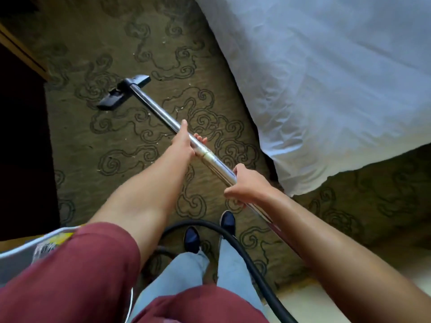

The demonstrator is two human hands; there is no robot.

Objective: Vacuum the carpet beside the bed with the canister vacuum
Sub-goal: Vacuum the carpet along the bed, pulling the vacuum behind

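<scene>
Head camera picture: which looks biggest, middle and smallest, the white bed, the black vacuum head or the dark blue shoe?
1. White bed
2. Black vacuum head
3. Dark blue shoe, though nearly alike

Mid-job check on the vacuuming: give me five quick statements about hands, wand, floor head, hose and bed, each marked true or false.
1. Both hands grip the metal wand. True: the left hand holds further down, the right hand nearer the body.
2. The floor head rests on the white bed cover. False: it sits on the patterned carpet, apart from the bed.
3. The black hose curves past the person's shoes. True.
4. The bed lies on the person's left. False: on the right.
5. Pale specks dot the carpet near the floor head. True.
</scene>
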